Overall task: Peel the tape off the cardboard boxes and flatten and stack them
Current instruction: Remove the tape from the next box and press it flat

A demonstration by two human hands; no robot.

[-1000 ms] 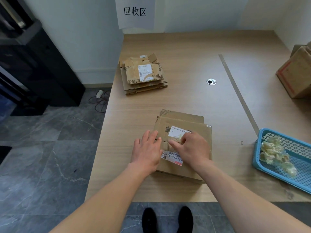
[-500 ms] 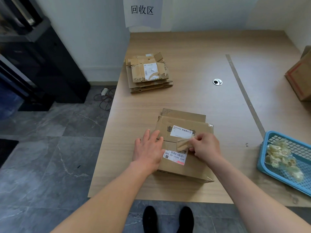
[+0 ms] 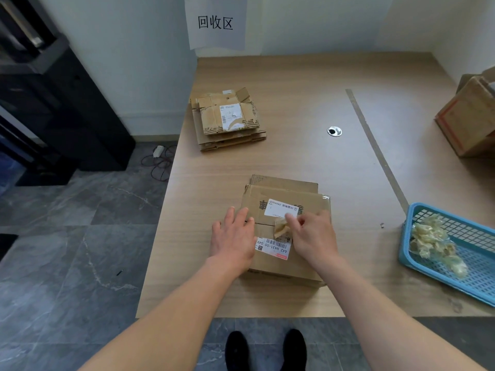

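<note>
Table [image 3: 308,162]: light wood, carries everything.
Box [image 3: 310,259]: near front edge, lying under both hands.
Stack [image 3: 227,121]: flattened boxes, far left.
Left hand [image 3: 233,236]: flat, fingers straight, pressing box.
Right hand [image 3: 312,234]: pinches crumpled tape.
Tape [image 3: 281,228]: at box seam.
</note>
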